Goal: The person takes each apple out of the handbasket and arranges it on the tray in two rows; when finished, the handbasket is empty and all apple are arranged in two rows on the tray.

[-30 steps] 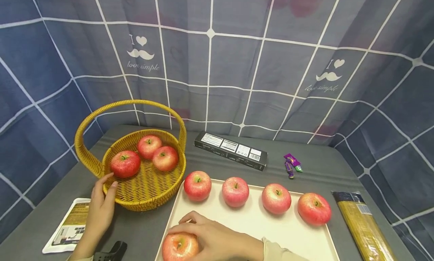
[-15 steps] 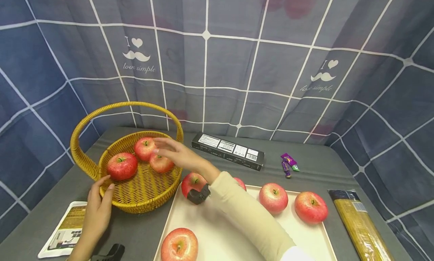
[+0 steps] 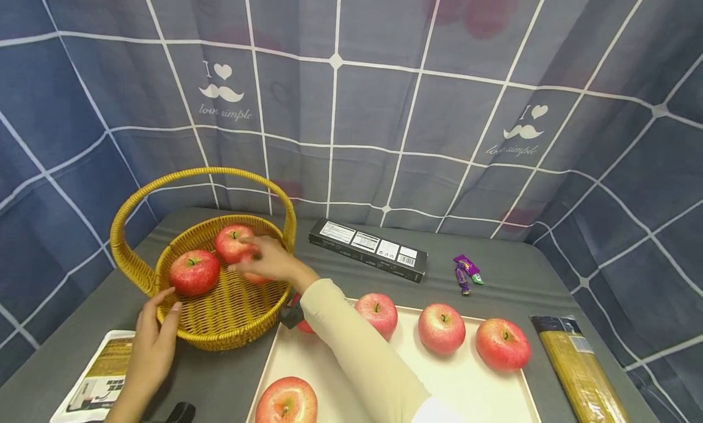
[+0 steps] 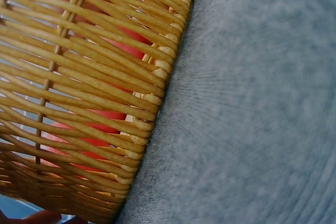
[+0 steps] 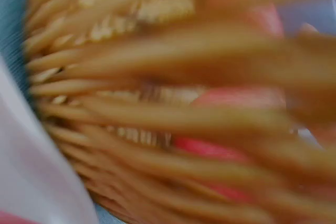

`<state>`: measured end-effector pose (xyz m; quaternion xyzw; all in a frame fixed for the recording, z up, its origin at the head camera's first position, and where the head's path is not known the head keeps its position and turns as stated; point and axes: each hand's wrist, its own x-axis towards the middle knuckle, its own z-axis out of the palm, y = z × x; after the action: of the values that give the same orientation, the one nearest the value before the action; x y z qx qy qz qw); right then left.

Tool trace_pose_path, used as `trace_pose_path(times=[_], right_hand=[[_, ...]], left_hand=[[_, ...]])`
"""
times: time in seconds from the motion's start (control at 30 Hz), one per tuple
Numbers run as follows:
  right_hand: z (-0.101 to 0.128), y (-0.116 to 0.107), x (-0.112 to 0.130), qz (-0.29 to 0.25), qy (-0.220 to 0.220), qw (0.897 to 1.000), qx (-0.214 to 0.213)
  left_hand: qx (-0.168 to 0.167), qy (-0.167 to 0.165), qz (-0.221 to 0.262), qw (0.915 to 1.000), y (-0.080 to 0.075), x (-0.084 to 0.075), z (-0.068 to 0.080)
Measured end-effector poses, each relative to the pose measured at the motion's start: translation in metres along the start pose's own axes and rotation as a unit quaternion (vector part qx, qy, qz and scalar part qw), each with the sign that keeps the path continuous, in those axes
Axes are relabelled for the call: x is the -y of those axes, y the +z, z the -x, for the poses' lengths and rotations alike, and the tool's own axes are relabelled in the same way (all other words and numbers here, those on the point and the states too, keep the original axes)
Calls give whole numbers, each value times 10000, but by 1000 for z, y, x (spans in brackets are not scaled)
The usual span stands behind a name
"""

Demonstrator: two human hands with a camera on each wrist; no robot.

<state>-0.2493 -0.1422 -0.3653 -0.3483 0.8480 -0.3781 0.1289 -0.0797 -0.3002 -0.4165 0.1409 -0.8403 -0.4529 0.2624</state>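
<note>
A yellow woven basket with a tall handle stands on the left and holds three red apples. My left hand holds the basket's near-left rim, index finger and thumb tips over the edge. In the left wrist view some fingers show low beside the weave. My right hand reaches over the basket's right side and grips the right-hand apple, which it mostly covers. The other two apples lie at the left and back. Blurred weave of the basket fills the right wrist view.
A cream tray bears several apples, one of them at its near-left corner. Behind are a black box and wrapped candies. A noodle pack lies right, a white-edged packet left. Gridded curtains enclose the table.
My right hand has let go of the apple at the tray's near-left corner, crossed to the basket and closed on the apple at its right. My left hand keeps its place at the rim.
</note>
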Motion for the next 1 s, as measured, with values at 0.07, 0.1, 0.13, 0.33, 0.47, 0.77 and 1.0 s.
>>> trace_pose_path(times=[0.07, 0.1, 0.13, 0.33, 0.47, 0.77, 1.0], right_hand=[[3, 4, 3, 1311, -144, 9908, 288], [5, 5, 5, 1802, -210, 9826, 392], [6, 6, 5, 2113, -299, 9759, 456], [13, 0, 4, 1269, -972, 9871, 92], [37, -12, 14, 169, -1313, 9906, -341], [157, -54, 10, -327, -1829, 9817, -416], [241, -54, -42, 445, -2052, 9768, -420]], left_hand=[[27, -17, 2, 10000, 0, 0, 0], [44, -32, 7, 10000, 0, 0, -1], [87, -32, 20, 10000, 0, -1, -1], [270, -58, 75, 9996, 1, -2, -5], [263, -124, 38, 9996, -1, -1, -4], [212, -103, 53, 9997, -2, -3, -5], [32, -137, 77, 9999, -1, -1, -2]])
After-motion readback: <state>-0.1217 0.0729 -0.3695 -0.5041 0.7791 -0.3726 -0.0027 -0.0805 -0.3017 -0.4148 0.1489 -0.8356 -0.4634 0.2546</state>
